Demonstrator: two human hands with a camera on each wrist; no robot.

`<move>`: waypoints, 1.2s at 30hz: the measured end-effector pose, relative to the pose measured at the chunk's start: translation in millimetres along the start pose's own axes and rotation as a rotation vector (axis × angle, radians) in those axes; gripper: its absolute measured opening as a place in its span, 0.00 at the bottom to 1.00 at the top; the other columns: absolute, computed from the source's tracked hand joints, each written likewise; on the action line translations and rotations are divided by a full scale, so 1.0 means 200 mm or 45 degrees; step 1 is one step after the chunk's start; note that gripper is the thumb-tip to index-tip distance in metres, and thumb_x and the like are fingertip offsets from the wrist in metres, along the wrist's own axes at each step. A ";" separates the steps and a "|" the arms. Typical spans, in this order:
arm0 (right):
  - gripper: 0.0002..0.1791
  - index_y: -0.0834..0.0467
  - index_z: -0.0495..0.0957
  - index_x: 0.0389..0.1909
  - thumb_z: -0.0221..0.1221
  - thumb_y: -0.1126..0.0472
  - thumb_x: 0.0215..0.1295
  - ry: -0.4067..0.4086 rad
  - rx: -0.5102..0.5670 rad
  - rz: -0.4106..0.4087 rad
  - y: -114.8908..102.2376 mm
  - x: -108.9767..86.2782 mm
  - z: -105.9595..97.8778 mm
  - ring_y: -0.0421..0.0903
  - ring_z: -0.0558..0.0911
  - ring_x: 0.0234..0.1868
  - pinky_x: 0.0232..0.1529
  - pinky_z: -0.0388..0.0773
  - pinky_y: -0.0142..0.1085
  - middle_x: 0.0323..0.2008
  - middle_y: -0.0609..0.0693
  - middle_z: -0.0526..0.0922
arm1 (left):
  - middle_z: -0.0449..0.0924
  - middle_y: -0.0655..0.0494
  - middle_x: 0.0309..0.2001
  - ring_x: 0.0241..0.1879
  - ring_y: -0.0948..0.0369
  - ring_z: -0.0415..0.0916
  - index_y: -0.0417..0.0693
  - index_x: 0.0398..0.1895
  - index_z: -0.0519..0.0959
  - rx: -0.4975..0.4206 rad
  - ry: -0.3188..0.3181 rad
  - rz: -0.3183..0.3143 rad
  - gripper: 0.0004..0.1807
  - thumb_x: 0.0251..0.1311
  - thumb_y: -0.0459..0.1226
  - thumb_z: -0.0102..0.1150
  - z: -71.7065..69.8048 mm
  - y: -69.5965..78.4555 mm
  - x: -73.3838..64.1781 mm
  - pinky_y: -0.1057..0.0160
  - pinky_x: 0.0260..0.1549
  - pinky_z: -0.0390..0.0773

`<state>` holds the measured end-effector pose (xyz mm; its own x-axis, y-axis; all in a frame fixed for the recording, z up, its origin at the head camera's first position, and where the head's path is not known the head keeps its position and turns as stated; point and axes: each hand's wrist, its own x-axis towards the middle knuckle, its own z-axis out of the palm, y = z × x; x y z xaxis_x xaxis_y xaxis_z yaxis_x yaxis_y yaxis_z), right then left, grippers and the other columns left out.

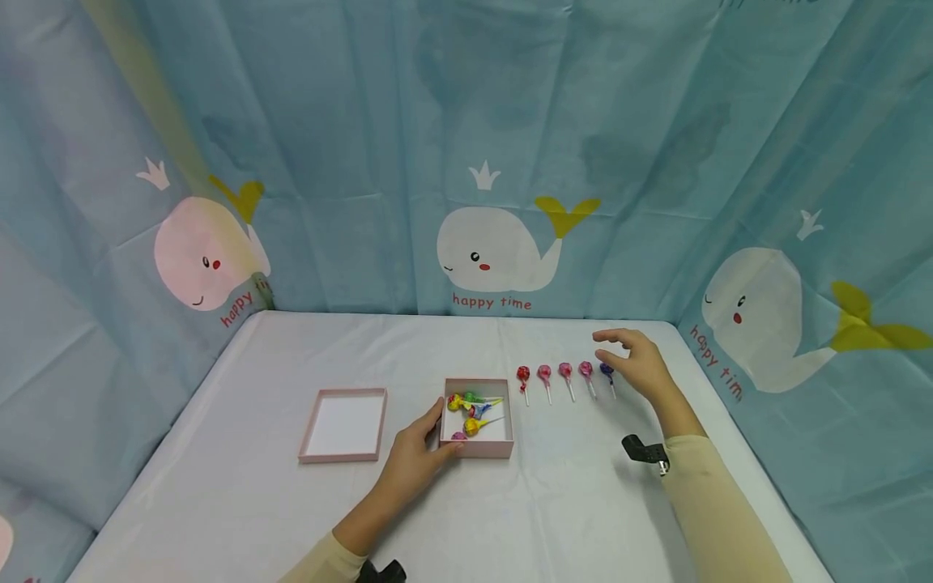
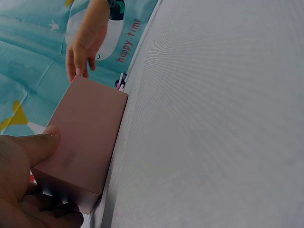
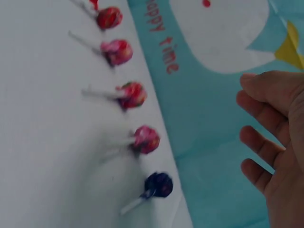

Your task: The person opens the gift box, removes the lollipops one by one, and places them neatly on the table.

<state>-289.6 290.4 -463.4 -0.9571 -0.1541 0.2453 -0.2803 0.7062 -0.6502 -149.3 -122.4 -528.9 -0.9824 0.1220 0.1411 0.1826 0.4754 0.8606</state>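
My left hand point(image 1: 414, 461) grips the near left corner of an open pink box point(image 1: 477, 450), its thumb on the front wall and its fingers along the left side. Inside lie several wrapped lollipops, among them a yellow one point(image 1: 471, 426) and a green one point(image 1: 470, 397). To the right of the box a row of lollipops runs from a red one point(image 1: 523, 373) through pink ones point(image 1: 565, 370) to a dark blue one point(image 3: 159, 184). Over the dark blue end hovers my right hand point(image 1: 645, 368), fingers loosely bent, thumb apart from the forefinger in the head view, holding nothing.
A shallow pink lid point(image 1: 338, 459) with a white inside lies left of the box. White cloth point(image 1: 554, 518) covers the table. Blue curtains with whale prints point(image 1: 496, 251) hang along the back and both sides.
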 end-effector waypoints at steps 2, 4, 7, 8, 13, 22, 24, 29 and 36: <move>0.18 0.53 0.83 0.58 0.66 0.54 0.70 0.007 0.027 -0.026 -0.05 0.00 0.00 0.58 0.73 0.65 0.68 0.67 0.64 0.59 0.55 0.83 | 0.64 0.50 0.76 0.75 0.51 0.61 0.48 0.79 0.61 0.005 0.003 0.004 0.48 0.58 0.46 0.75 0.00 0.00 0.00 0.50 0.71 0.68; 0.18 0.53 0.83 0.58 0.67 0.54 0.70 0.009 0.048 -0.056 -0.10 0.00 0.00 0.58 0.73 0.66 0.68 0.67 0.64 0.59 0.55 0.83 | 0.64 0.50 0.76 0.75 0.50 0.62 0.48 0.79 0.62 0.006 0.004 0.002 0.48 0.58 0.45 0.75 0.00 0.00 0.00 0.50 0.70 0.69; 0.18 0.52 0.83 0.58 0.67 0.54 0.69 0.002 0.076 -0.091 -0.17 0.01 0.01 0.57 0.72 0.67 0.68 0.68 0.65 0.59 0.54 0.82 | 0.64 0.50 0.76 0.76 0.50 0.61 0.49 0.79 0.61 0.005 0.002 -0.012 0.49 0.57 0.46 0.76 0.00 0.00 0.00 0.50 0.71 0.68; 0.18 0.51 0.83 0.57 0.67 0.54 0.69 -0.002 0.083 -0.098 -0.19 0.01 0.02 0.57 0.72 0.67 0.68 0.68 0.65 0.59 0.53 0.82 | 0.64 0.50 0.76 0.76 0.50 0.61 0.49 0.80 0.61 0.005 0.001 -0.016 0.49 0.57 0.46 0.75 0.00 0.01 0.00 0.50 0.71 0.68; 0.17 0.48 0.84 0.57 0.68 0.54 0.68 -0.036 0.122 -0.142 -0.31 0.01 0.05 0.55 0.71 0.68 0.69 0.67 0.66 0.59 0.50 0.82 | 0.64 0.49 0.76 0.76 0.50 0.61 0.50 0.80 0.61 0.002 -0.001 -0.027 0.49 0.58 0.46 0.75 0.00 0.01 0.00 0.49 0.71 0.68; 0.16 0.47 0.85 0.54 0.70 0.56 0.66 -0.133 0.198 -0.295 -0.45 0.01 0.16 0.50 0.73 0.65 0.68 0.69 0.62 0.56 0.46 0.83 | 0.64 0.50 0.76 0.76 0.50 0.60 0.48 0.80 0.61 -0.015 -0.006 -0.016 0.49 0.57 0.46 0.75 0.00 0.01 0.00 0.49 0.71 0.67; 0.16 0.47 0.85 0.54 0.70 0.56 0.66 -0.165 0.208 -0.332 -0.48 0.02 0.19 0.49 0.74 0.65 0.68 0.69 0.61 0.55 0.45 0.83 | 0.64 0.48 0.76 0.75 0.49 0.61 0.46 0.79 0.61 -0.010 -0.002 -0.001 0.49 0.58 0.46 0.75 0.00 0.00 0.00 0.49 0.71 0.68; 0.16 0.47 0.86 0.52 0.72 0.59 0.63 -0.256 0.237 -0.415 -0.55 0.02 0.27 0.47 0.75 0.63 0.66 0.73 0.58 0.53 0.43 0.84 | 0.65 0.46 0.75 0.74 0.47 0.63 0.44 0.79 0.62 0.004 0.011 0.020 0.48 0.58 0.45 0.75 0.00 0.00 0.00 0.48 0.71 0.68; 0.16 0.48 0.87 0.51 0.73 0.60 0.61 -0.346 0.207 -0.557 -0.65 0.01 0.37 0.43 0.76 0.61 0.66 0.74 0.53 0.51 0.38 0.85 | 0.66 0.46 0.75 0.74 0.46 0.63 0.45 0.79 0.62 0.015 0.008 0.014 0.48 0.58 0.47 0.75 -0.01 0.01 0.00 0.47 0.71 0.68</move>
<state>-261.1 147.6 -431.2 -0.7271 -0.5980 0.3372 -0.6439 0.4234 -0.6373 -149.4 -122.0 -526.0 -0.9806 0.1220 0.1532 0.1936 0.4846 0.8531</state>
